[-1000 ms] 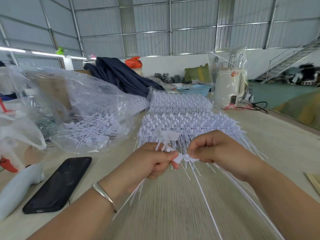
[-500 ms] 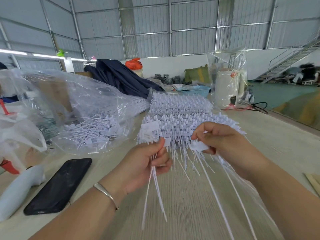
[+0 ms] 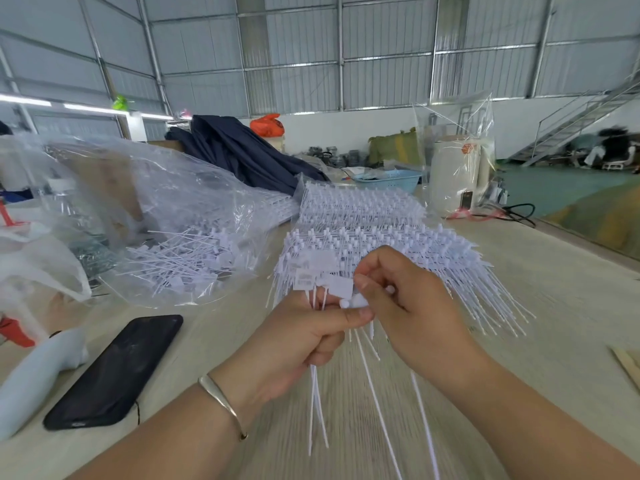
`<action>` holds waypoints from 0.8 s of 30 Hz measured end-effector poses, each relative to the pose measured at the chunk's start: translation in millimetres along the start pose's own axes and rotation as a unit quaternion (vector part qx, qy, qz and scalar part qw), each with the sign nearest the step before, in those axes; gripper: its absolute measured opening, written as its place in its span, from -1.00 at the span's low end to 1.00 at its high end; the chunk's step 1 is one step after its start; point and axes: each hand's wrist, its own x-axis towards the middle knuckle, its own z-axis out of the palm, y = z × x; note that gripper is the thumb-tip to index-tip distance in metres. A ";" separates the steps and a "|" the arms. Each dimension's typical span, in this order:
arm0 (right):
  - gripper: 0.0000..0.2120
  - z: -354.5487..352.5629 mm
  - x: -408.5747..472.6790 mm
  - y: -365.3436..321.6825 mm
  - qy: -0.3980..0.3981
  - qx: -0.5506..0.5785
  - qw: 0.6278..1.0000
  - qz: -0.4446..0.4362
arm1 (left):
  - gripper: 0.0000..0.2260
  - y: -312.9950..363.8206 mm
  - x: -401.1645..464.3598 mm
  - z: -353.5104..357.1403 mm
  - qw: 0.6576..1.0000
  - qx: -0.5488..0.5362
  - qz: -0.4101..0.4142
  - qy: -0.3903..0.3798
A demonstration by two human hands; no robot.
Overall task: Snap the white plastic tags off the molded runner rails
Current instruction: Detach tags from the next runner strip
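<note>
A stack of white molded runner rails [image 3: 374, 237], with rows of tags and long thin tails, lies on the table in front of me. My left hand [image 3: 301, 337] is closed around a small bunch of loose white tags [image 3: 318, 278]; their flat heads stick up above my fist and their tails hang below it. My right hand [image 3: 412, 306] pinches another white tag [image 3: 356, 301] right against my left thumb. Its tail trails down toward me.
A clear plastic bag [image 3: 180, 237] of loose snapped tags lies to the left. A black phone [image 3: 114, 372] rests near the front left, beside a pale blue object [image 3: 34, 375]. A blue basket [image 3: 391, 180] and a wrapped white cylinder [image 3: 457, 174] stand behind the rails.
My hands were apart half a second ago, the right one holding a freshly separated tag. Now the right hand has come back to the left, bringing that tag against the bunch.
</note>
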 end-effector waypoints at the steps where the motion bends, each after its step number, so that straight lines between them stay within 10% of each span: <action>1: -0.86 -2.5 0.7 0.1 -0.009 -0.006 1.000 -0.003 | -0.72 1.4 -0.4 -1.0 1.000 -0.004 0.004 0.013; 7: -0.39 -25.9 9.4 9.5 -0.005 0.054 0.995 0.086 | -0.68 6.6 -0.7 -6.1 0.997 -0.065 0.009 0.052; 12: -0.81 -31.5 10.5 7.4 -0.094 0.111 0.983 0.115 | -0.95 6.4 0.3 -5.4 0.994 -0.088 0.014 0.067; 24: -0.80 -16.0 4.5 6.9 -0.035 0.127 0.982 0.134 | -0.80 0.2 -1.5 3.5 0.988 -0.002 0.054 0.144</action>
